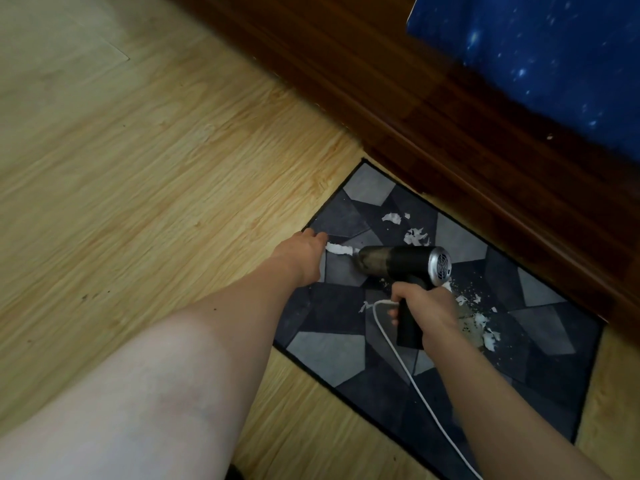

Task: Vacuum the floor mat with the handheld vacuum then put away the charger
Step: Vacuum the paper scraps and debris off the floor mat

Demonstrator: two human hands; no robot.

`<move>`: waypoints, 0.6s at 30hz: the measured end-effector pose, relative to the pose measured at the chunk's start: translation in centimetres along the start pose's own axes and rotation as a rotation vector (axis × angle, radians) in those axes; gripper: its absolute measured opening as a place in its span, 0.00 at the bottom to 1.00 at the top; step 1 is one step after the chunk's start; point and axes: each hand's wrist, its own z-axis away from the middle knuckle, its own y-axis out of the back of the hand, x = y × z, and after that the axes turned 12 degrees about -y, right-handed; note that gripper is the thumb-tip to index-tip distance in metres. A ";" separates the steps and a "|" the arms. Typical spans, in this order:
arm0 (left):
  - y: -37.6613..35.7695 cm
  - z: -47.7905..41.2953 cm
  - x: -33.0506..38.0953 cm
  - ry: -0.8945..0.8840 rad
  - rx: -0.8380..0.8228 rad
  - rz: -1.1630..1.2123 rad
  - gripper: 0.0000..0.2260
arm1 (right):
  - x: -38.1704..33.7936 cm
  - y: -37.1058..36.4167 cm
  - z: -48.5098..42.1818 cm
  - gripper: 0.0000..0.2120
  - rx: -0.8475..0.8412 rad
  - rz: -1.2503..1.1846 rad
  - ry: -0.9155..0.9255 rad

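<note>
A grey and black patterned floor mat [332, 355] lies on the wooden floor beside a dark wooden bed frame. My right hand [427, 311] grips the black handle of the handheld vacuum [401, 263], whose nozzle points left over the mat. A strip of white paper [338, 249] stretches between the nozzle and my left hand [304, 252], which pinches its other end at the mat's left edge. A white charger cable [412, 379] runs from the vacuum's handle down across the mat toward the bottom of the view. White paper scraps [417, 237] and crumbs lie scattered on the mat.
Light wooden floor [138, 168] spreads to the left. The dark bed frame [450, 133] runs diagonally along the mat's far side, with a blue starry sheet [554, 57] above it. My bare leg [138, 393] fills the lower left.
</note>
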 end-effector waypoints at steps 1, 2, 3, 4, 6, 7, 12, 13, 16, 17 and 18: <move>0.0 0.0 0.0 -0.001 0.000 -0.001 0.26 | 0.0 0.1 -0.2 0.10 0.000 -0.005 0.000; 0.0 0.0 0.0 0.000 0.000 -0.004 0.26 | -0.1 0.1 -0.3 0.09 -0.003 -0.008 0.001; 0.0 -0.1 0.0 0.000 0.001 -0.006 0.27 | -0.2 0.0 -0.3 0.07 -0.007 -0.007 0.004; 0.0 -0.1 0.0 0.000 0.002 -0.009 0.27 | -0.4 0.0 -0.3 0.06 -0.012 -0.004 0.010; 0.0 -0.1 0.0 0.001 0.005 -0.012 0.27 | -0.8 -0.3 -0.3 0.06 -0.024 0.001 0.023; 0.0 -0.2 0.0 0.001 0.006 -0.012 0.27 | -0.9 -0.4 -0.4 0.06 -0.029 -0.001 0.027; 0.0 -0.3 -0.1 0.012 0.011 -0.005 0.26 | -1.4 -0.7 -0.6 0.07 -0.051 -0.013 0.030; -0.1 -0.4 -0.1 0.015 0.011 -0.005 0.26 | -1.5 -0.7 -0.6 0.07 -0.057 -0.009 0.028; -0.1 -0.4 -0.1 0.025 0.010 -0.005 0.27 | -1.7 -0.8 -0.5 0.08 -0.072 0.010 0.027; -0.1 -0.5 -0.2 0.026 0.011 -0.005 0.27 | -1.7 -0.9 -0.5 0.08 -0.077 0.014 0.028; -0.1 -0.5 -0.2 0.027 0.010 -0.004 0.27 | -1.8 -1.0 -0.5 0.08 -0.081 0.018 0.029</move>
